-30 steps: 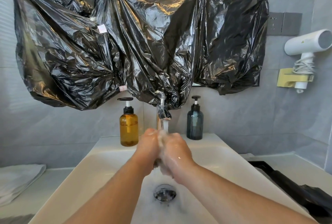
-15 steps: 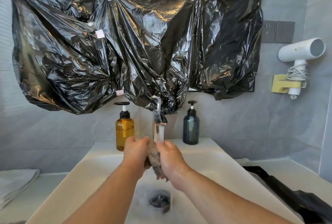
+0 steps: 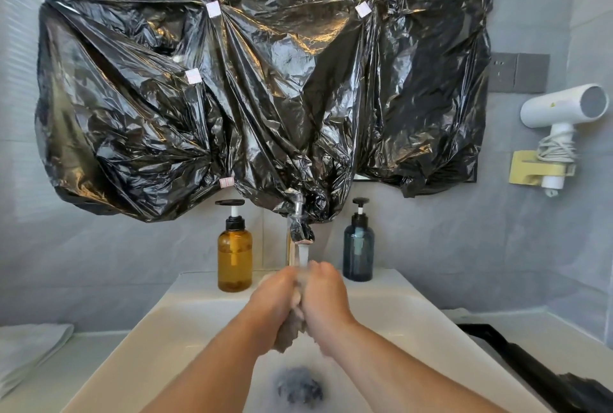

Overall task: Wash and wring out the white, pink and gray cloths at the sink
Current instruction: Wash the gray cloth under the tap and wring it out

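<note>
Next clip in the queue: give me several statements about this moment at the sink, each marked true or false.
1. The left hand and the right hand both grip the wet gray cloth under the chrome faucet. True.
2. The amber pump bottle stands right of the faucet. False: the amber pump bottle stands left; the dark blue pump bottle stands right.
3. A white hair dryer hangs on the wall at right. True.
4. The faucet is off. False: water runs onto the cloth.

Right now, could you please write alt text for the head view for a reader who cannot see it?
The left hand and right hand squeeze a gray cloth under the running faucet over a white sink. An amber bottle and a blue bottle flank it.
</note>
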{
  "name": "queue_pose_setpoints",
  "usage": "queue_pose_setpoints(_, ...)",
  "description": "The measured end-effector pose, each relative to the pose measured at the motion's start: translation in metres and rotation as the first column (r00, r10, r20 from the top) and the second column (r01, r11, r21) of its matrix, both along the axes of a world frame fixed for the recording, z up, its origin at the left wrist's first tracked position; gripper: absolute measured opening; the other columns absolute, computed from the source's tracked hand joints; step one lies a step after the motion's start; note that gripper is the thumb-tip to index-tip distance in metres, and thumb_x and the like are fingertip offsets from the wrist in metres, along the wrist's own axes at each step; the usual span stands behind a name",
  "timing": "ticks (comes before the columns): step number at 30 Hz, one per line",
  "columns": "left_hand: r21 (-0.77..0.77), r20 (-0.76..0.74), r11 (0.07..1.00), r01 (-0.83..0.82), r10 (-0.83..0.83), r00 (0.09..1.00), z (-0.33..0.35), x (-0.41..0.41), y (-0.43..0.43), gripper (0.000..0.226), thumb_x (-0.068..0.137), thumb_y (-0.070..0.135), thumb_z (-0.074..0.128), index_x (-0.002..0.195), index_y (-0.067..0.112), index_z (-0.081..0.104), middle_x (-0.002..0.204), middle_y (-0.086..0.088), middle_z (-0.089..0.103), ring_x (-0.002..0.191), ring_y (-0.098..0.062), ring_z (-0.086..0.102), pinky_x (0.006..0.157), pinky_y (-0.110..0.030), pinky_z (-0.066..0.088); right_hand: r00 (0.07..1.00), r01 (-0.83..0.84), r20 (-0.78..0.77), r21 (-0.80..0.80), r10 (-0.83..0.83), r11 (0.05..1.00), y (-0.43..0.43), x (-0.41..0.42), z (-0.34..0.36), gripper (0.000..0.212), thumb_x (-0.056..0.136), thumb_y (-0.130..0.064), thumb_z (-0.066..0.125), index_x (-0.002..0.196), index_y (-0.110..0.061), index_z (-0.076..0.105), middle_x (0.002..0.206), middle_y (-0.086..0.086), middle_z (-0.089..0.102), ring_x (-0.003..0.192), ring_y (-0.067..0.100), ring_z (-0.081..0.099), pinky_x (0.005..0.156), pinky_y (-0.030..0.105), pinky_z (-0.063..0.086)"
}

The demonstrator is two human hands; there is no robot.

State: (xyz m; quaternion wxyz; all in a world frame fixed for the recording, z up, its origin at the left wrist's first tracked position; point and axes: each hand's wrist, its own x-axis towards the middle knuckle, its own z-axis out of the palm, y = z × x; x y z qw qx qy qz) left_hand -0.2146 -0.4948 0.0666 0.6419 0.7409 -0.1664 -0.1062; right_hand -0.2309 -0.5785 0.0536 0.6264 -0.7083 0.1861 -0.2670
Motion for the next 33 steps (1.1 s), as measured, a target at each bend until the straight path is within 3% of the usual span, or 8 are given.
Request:
queue_pose_setpoints(3, -0.019, -0.050, 0.999, -0.041, 0.040, 0.998, -0.003, 0.002, 0.004, 0.028, 0.101, 0.027, 0.053, 0.079, 0.016, 0.065, 0.068, 0.002, 0.068, 0.055, -0.010, 0.066, 0.057, -0.027, 0.056, 0.996, -0.003, -0.087, -0.110, -0.007, 0.994, 0.000, -0.004, -0.003, 0.035, 0.105, -0.038, 0.032, 0.100, -0.018, 0.060, 0.089, 0.007, 0.064, 0.082, 0.028, 0.065, 0.063, 0.032, 0.052)
queue_pose_setpoints(7, -0.172, -0.212, 0.972, -0.158, 0.120, 0.970, 0.000, 0.002, 0.006, 0.046, 0.099, 0.032, 0.052, 0.065, 0.006, 0.068, 0.068, -0.020, 0.063, 0.055, -0.027, 0.058, 0.052, -0.028, 0.044, 0.971, -0.184, -0.158, -0.019, 0.179, 0.983, -0.004, -0.014, -0.003, 0.047, 0.101, -0.053, 0.031, 0.102, -0.023, 0.067, 0.089, 0.010, 0.069, 0.067, 0.025, 0.064, 0.044, 0.021, 0.045)
queue_pose_setpoints(12, -0.300, -0.242, 0.894, -0.332, 0.265, 0.933, 0.001, 0.007, 0.009, 0.036, 0.104, 0.037, 0.047, 0.104, 0.005, 0.062, 0.093, -0.022, 0.068, 0.089, -0.037, 0.069, 0.080, -0.048, 0.058, 0.959, -0.282, -0.049, -0.119, 0.278, 0.952, 0.008, -0.014, -0.012, 0.040, 0.099, -0.050, 0.039, 0.113, -0.018, 0.058, 0.098, 0.011, 0.068, 0.085, 0.025, 0.066, 0.058, 0.028, 0.049)
queue_pose_setpoints(16, -0.135, -0.101, 0.978, -0.161, 0.148, 0.984, -0.005, 0.011, 0.005, 0.026, 0.106, 0.029, 0.044, 0.097, 0.011, 0.061, 0.084, -0.005, 0.062, 0.074, -0.020, 0.060, 0.073, -0.036, 0.053, 0.989, -0.146, -0.018, -0.075, 0.145, 0.986, 0.011, -0.008, -0.004, 0.035, 0.073, -0.056, 0.048, 0.075, -0.022, 0.053, 0.071, 0.002, 0.056, 0.073, 0.018, 0.055, 0.060, 0.029, 0.040)
queue_pose_setpoints(22, 0.026, -0.083, 0.999, -0.039, 0.041, 0.996, 0.000, 0.008, 0.004, 0.030, 0.103, 0.022, 0.046, 0.083, 0.010, 0.064, 0.078, -0.009, 0.067, 0.070, -0.022, 0.063, 0.067, -0.032, 0.050, 1.000, -0.016, 0.021, -0.142, 0.019, 0.990, -0.007, -0.006, -0.005, 0.033, 0.098, -0.047, 0.041, 0.089, -0.024, 0.062, 0.084, 0.001, 0.070, 0.083, 0.023, 0.069, 0.077, 0.043, 0.060)
queue_pose_setpoints(26, -0.122, -0.212, 0.985, -0.124, 0.096, 0.973, 0.005, 0.004, 0.006, 0.033, 0.100, 0.023, 0.051, 0.094, -0.002, 0.071, 0.070, -0.014, 0.073, 0.067, -0.027, 0.068, 0.061, -0.032, 0.052, 1.000, -0.020, 0.013, -0.142, 0.022, 0.990, -0.013, -0.009, -0.004, 0.024, 0.105, -0.046, 0.039, 0.103, -0.024, 0.049, 0.094, 0.003, 0.067, 0.086, 0.021, 0.066, 0.069, 0.037, 0.058)
queue_pose_setpoints(29, -0.270, -0.264, 0.926, -0.265, 0.193, 0.945, 0.005, 0.010, 0.010, 0.037, 0.101, 0.033, 0.051, 0.100, -0.001, 0.065, 0.065, -0.014, 0.065, 0.052, -0.024, 0.062, 0.048, -0.028, 0.047, 0.979, -0.190, 0.041, -0.166, 0.199, 0.968, -0.006, -0.015, -0.008, 0.027, 0.105, -0.044, 0.035, 0.103, -0.026, 0.055, 0.097, 0.003, 0.066, 0.088, 0.017, 0.065, 0.069, 0.030, 0.057)
queue_pose_setpoints(33, -0.345, -0.247, 0.888, -0.302, 0.225, 0.943, 0.000, 0.017, 0.010, 0.041, 0.100, 0.039, 0.052, 0.116, 0.002, 0.058, 0.081, -0.016, 0.062, 0.071, -0.030, 0.063, 0.063, -0.038, 0.052, 0.966, -0.244, 0.004, -0.300, 0.257, 0.922, 0.013, -0.011, -0.023, 0.037, 0.087, -0.068, 0.033, 0.094, -0.037, 0.052, 0.081, 0.004, 0.064, 0.074, 0.026, 0.063, 0.070, 0.044, 0.057)
